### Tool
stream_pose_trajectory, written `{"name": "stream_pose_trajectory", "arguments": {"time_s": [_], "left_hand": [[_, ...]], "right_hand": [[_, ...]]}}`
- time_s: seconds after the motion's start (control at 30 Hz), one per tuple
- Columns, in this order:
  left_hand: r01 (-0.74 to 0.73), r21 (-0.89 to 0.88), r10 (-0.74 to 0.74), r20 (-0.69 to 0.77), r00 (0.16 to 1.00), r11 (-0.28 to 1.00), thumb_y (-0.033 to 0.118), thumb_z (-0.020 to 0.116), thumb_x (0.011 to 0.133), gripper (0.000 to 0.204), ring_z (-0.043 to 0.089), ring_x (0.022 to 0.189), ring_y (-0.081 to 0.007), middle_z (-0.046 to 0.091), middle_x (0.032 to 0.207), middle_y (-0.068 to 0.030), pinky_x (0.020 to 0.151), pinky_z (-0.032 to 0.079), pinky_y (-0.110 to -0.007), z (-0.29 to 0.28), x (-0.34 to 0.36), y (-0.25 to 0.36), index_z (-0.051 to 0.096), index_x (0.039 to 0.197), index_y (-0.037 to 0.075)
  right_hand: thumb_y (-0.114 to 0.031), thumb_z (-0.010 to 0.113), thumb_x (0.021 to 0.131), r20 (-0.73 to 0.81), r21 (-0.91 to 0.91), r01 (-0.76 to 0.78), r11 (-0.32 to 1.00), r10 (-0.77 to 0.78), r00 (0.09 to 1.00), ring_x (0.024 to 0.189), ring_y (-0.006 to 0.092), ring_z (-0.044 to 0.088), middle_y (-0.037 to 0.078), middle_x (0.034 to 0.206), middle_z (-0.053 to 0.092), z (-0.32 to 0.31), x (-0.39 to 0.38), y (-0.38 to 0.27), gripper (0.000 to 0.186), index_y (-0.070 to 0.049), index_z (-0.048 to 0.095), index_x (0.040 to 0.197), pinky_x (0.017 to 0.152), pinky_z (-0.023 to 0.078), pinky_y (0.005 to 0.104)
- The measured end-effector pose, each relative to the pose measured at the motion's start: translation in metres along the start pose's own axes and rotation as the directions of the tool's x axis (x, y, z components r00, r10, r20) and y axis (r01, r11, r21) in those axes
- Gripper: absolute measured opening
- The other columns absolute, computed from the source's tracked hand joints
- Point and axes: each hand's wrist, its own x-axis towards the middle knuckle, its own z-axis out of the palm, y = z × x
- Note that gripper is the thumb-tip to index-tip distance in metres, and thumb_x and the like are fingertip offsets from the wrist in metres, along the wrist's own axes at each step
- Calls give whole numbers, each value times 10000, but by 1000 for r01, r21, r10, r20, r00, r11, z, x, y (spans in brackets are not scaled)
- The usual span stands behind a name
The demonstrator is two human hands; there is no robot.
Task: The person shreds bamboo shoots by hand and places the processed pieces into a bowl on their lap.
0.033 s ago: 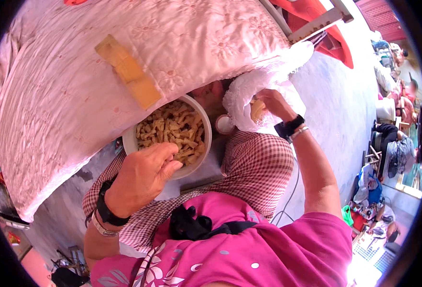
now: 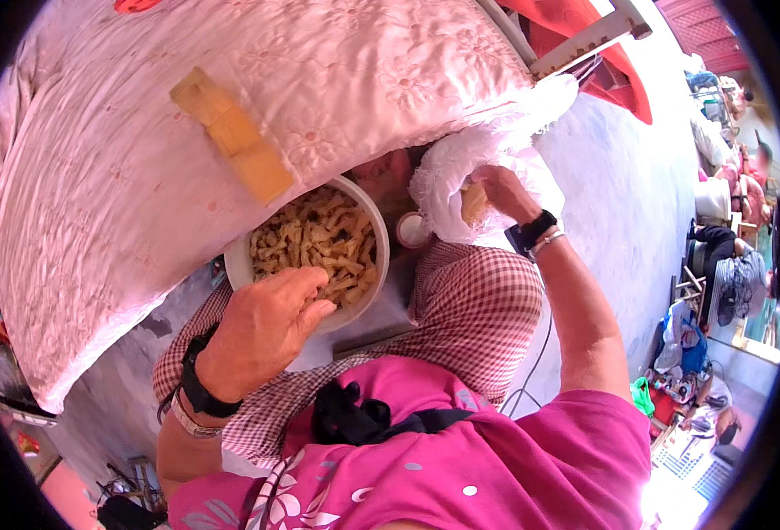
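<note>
A pale round bucket (image 2: 384,231) stands between my legs, holding many tan, stick-shaped pieces (image 2: 315,240). Over its near edge my left hand (image 2: 253,331) is closed, thumb and fingers curled together; whatever it may pinch is hidden. To the right sits a white plastic bag (image 2: 441,172) with its mouth spread. My right hand (image 2: 506,194) reaches into that mouth with bent fingers, against pale yellowish pieces (image 2: 473,205). The fingertips are partly hidden, so what they grip is unclear. A small round white-topped container (image 2: 414,230) stands between bucket and bag.
A pink quilted cover (image 2: 346,88) overhangs the bucket's far side, with a folded yellow strip (image 2: 232,132) lying on it. Top right, a metal frame (image 2: 593,44) stands by a red chair-like thing (image 2: 624,84). Other people and household goods line the far right.
Hardly anything differs. The whole view has shifted very slightly; both hands keep their places at the bucket and in the bag.
</note>
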Motion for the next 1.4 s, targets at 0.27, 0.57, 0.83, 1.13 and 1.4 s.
{"name": "stream_pose_trajectory", "arguments": {"time_s": [0.27, 0.57, 0.83, 1.13, 1.4], "left_hand": [[24, 173, -34, 54, 998, 985, 135, 594, 868, 285, 607, 829, -394, 607, 898, -225, 694, 487, -430, 14, 13, -21, 535, 1097, -24], [26, 232, -48, 87, 995, 972, 140, 592, 868, 306, 592, 854, -416, 599, 918, -244, 705, 479, -452, 16, 18, -25, 527, 1113, -32], [52, 288, -79, 84, 993, 956, 145, 582, 877, 298, 585, 859, -424, 598, 930, -245, 709, 475, -457, 19, 22, -34, 519, 1113, -25], [45, 329, -82, 100, 992, 943, 119, 595, 862, 297, 573, 876, -416, 585, 924, -225, 719, 471, -458, 17, 20, -27, 509, 1115, -11], [-33, 348, -4, 105, 994, 937, 121, 605, 857, 311, 578, 851, -394, 578, 898, -213, 707, 472, -442, 20, 19, -22, 508, 1124, -5]], "right_hand": [[-24, 492, 796, -1, -526, -38, 850, 44, 999, 907, 339, 627, 132, 934, 651, 16, -8, 5, 325, -117, 600, 1089, 771, 493, 419], [-225, 598, 795, -93, -356, 44, 933, -83, 992, 826, 317, 646, 102, 935, 661, 10, -8, -2, 161, -137, 659, 915, 713, 507, 429], [-319, 672, 728, 13, -382, -24, 924, 31, 999, 721, 320, 631, 150, 742, 650, 38, 22, -7, 281, -46, 692, 791, 653, 494, 414], [-376, 481, 986, 41, 471, -140, 871, 137, 990, 659, 84, 507, -25, 684, 516, -15, -21, -58, 377, -56, 553, 799, 566, 398, 255], [-331, 442, 1001, -296, 636, 283, 718, -112, 949, 548, 74, 377, -19, 617, 415, -89, -34, -161, 388, -83, 441, 703, 510, 296, 237]]}}
